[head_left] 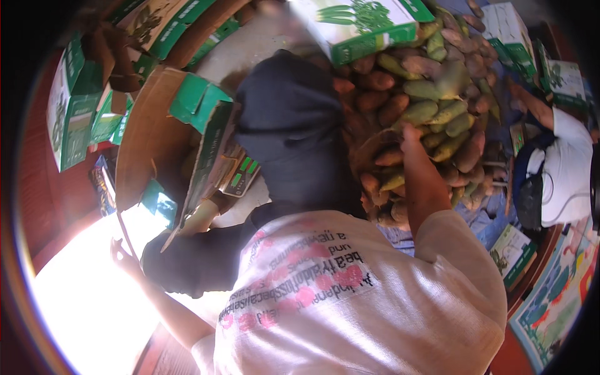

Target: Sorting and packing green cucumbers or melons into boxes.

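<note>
My right hand (410, 134) reaches into a large heap of oblong reddish-brown and green produce (447, 112). Its fingers are drawn together and partly blurred beside a brownish shape, and what they hold is hidden. Out to the left, my left hand (125, 255) is beside the lower edge of an upright cardboard box (149, 122) with green flaps. Strong glare washes out its fingers, so its grip is not clear. My legs in dark trousers (287, 119) lie between the box and the heap. Between box and legs, a scale (240, 175) shows lit green displays.
A white-and-green carton (365, 28) with a vegetable picture stands at the heap's far edge. More green cartons (75, 103) are stacked at far left. At right, a co-worker in a white shirt (565, 162) reaches toward the heap. Another carton (512, 253) is nearer me.
</note>
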A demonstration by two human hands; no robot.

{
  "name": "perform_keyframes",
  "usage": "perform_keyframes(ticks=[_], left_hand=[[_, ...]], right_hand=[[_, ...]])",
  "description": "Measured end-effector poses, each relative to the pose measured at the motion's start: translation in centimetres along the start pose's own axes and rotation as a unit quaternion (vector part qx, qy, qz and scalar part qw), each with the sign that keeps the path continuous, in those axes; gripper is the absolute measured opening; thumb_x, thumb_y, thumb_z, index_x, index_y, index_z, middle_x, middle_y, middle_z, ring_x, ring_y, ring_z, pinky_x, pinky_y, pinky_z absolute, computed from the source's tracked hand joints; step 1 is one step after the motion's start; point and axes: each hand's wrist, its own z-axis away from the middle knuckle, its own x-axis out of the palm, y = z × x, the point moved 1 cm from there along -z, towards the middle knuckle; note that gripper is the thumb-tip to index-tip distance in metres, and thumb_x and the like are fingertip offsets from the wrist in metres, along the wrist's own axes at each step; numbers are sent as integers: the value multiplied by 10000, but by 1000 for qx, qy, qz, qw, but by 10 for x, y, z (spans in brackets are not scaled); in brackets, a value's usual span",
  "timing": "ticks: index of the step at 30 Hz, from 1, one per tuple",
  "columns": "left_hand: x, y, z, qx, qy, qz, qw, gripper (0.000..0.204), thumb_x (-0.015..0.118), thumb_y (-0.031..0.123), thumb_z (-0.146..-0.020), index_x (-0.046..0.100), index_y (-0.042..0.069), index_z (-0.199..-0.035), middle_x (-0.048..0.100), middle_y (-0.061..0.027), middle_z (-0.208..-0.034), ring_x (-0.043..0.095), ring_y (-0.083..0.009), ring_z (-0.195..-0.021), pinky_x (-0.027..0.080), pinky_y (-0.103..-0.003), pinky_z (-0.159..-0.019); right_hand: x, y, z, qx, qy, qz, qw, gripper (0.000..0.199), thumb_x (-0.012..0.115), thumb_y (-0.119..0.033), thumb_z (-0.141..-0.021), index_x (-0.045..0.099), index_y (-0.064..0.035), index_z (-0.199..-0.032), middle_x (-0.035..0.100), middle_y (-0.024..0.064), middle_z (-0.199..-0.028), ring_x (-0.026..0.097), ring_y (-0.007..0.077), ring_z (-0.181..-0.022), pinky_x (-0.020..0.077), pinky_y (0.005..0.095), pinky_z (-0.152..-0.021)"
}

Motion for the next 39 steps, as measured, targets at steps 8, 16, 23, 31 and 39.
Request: perform_keyframes(ticks=[8, 16, 23, 31, 39], left_hand=[[40, 30, 13, -217, -31, 193, 956, 366, 589, 256, -1019, 677, -38, -1218, 677, -184, -1246, 611, -252, -1198, 453, -385, -1045], [7, 57, 8, -169, -20, 52, 984, 221, 601, 219, -1004, 756, 85, -1086, 686, -112, -1256, 648, -269, -1167, 550, -375, -932], [8, 80, -31, -77, 46, 77, 993, 164, 660, 146, -951, 765, 83, -1060, 713, -101, -1196, 691, -263, -1077, 570, -366, -911], [21, 131, -103, 18, 4, 190, 982, 248, 667, 269, -969, 734, 140, -1170, 723, -90, -1182, 691, -276, -1092, 523, -375, -962], [59, 150, -116, 68, -45, 215, 973, 271, 670, 320, -964, 746, 132, -1143, 737, -106, -1101, 700, -293, -996, 533, -369, -898]], right_hand=[[-45, -35, -62, 61, -229, -123, 964, 472, 684, -383, -930, 590, -113, -1305, 651, 79, -1257, 623, 309, -1130, 509, 523, -980], [-35, -47, -46, 107, -266, 61, 956, 647, 668, -456, -934, 499, -81, -1434, 577, 108, -1401, 563, 321, -1260, 443, 503, -1078], [-57, -36, 30, 70, -374, 5, 925, 463, 572, -331, -995, 526, -47, -1357, 608, 119, -1301, 590, 305, -1176, 511, 450, -973], [-66, -125, 134, 15, -397, -12, 918, 434, 538, -259, -1017, 507, -5, -1367, 605, 136, -1291, 587, 330, -1175, 481, 445, -1016], [61, -308, 449, -160, -718, -99, 670, 983, 799, -292, -752, 236, 9, -1499, 405, 144, -1320, 439, 290, -1133, 294, 459, -1094]])
